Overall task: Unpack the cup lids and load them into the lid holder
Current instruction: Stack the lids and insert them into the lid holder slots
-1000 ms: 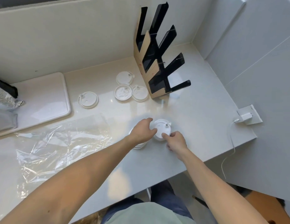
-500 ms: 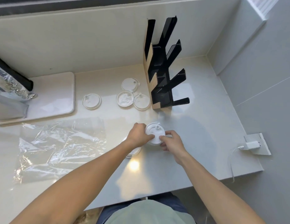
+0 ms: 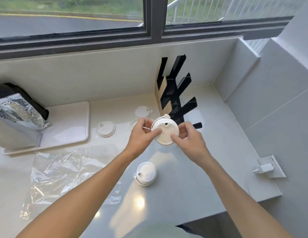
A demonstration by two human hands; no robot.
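Note:
A stack of white cup lids is held above the counter between both hands, in front of the black lid holder. My left hand pinches its left edge with the thumb on the face. On the right edge, my right hand pinches it the same way. A second small stack of lids lies on the counter below my arms. Loose single lids lie further back: one to the left, one beside the holder's base, and another partly hidden behind my left hand.
Crumpled clear plastic wrap lies on the counter at the left. A white tray carries a foil-lined bag at far left. A wall socket with a white charger sits at the right. The counter's edge runs along the lower right.
Both hands lifted the stack of lids off the counter and raised it toward the holder. The second stack beneath my left hand is now uncovered. The view tilted up.

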